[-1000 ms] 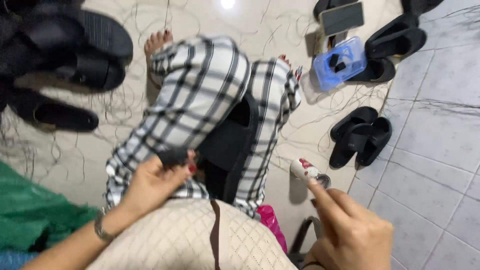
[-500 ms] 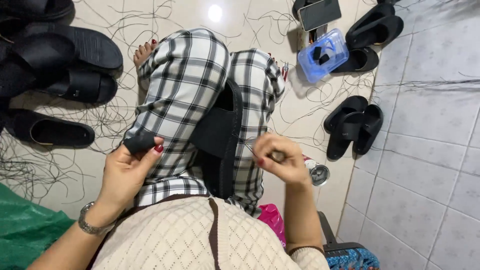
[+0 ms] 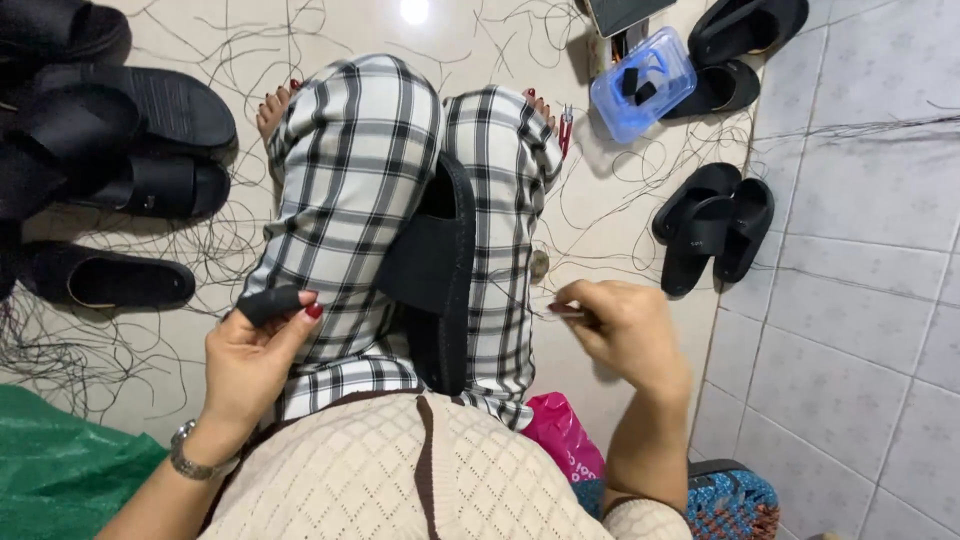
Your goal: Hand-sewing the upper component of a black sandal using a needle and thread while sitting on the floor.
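I sit on the floor with a black sandal (image 3: 438, 265) wedged between my checked-trouser knees. My left hand (image 3: 250, 355) pinches a small black strap piece (image 3: 268, 304) above my left thigh. At the right of my lap, my right hand (image 3: 625, 330) is closed around something thin and dark, possibly a needle or thread; it is too small to name. Loose black threads lie all over the tiles.
Several black sandals (image 3: 110, 150) are piled at the left, a pair (image 3: 712, 225) lies at the right and more at the top right. A clear blue plastic box (image 3: 642, 84) stands beyond my feet. Green cloth (image 3: 60, 470) at lower left, a pink bag (image 3: 565, 440) by my hip.
My right hand rose from the floor at lower right to the lap's right side and closed. The left hand lifted the black strap piece slightly. The view tilted downward.
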